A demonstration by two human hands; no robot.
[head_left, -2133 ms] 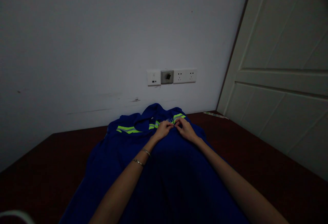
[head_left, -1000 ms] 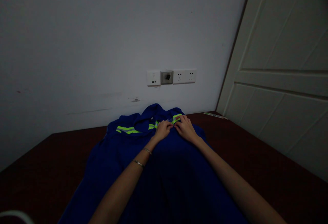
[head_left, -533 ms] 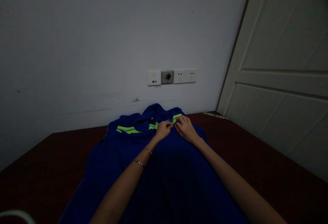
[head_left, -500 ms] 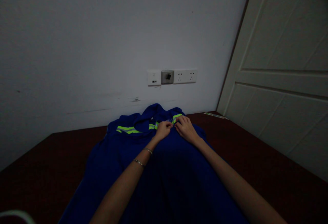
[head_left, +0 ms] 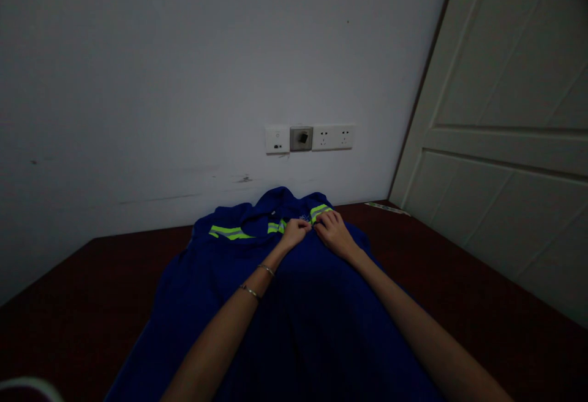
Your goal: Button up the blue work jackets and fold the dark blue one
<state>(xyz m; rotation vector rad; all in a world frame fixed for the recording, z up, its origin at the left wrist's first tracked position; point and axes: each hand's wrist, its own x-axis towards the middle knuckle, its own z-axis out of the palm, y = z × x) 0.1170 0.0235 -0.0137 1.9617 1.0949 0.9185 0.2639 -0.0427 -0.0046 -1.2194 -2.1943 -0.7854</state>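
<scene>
A blue work jacket (head_left: 257, 285) with yellow-green and grey reflective bands lies spread out in front of me, its collar end toward the wall. My left hand (head_left: 295, 234) is closed in a pinch on the jacket's cloth near its middle, beside the band. Just to its right my right hand (head_left: 334, 233) bends its fingers down onto the same part of the jacket, fingertips close to those of the left. Whatever small detail lies between the fingertips is too dark and small to make out. Two bracelets (head_left: 250, 292) circle my left forearm.
The jacket lies on a dark red-brown surface (head_left: 119, 279) that meets a pale wall (head_left: 160, 83). Wall sockets (head_left: 333, 136) and a grey switch plate (head_left: 301, 138) sit above the collar. At right stands a white panelled door (head_left: 500, 144); a thin strip (head_left: 387, 208) lies near it.
My right hand has shifted very slightly to the right and down, showing more of the reflective band above it. Both hands stay at the same part of the jacket.
</scene>
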